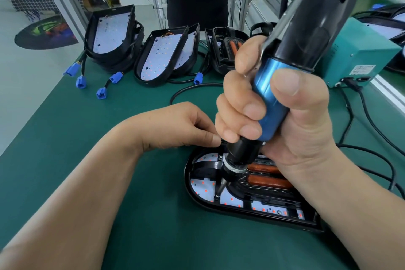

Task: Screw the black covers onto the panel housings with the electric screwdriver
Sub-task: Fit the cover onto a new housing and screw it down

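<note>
On the green mat (131, 182) before you, the panel housing (197, 200) lay flat with the black cover (243, 184) seated inside it. Your right hand (291, 129) wrapped tight round the blue barrel of the electric screwdriver (271, 94), its bit down at the cover's left edge. Your left hand (175, 125) curled at the housing's far rim; whether it pinched anything could not be told.

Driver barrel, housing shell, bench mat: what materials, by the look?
Screwdriver barrel: blue with satin metallic sheen, likely anodised aluminium. Housing shell: glossy black, smooth moulded rim, probably plastic. Bench mat: matte green, no glare, perhaps rubber or vinyl; unclear which.
</note>
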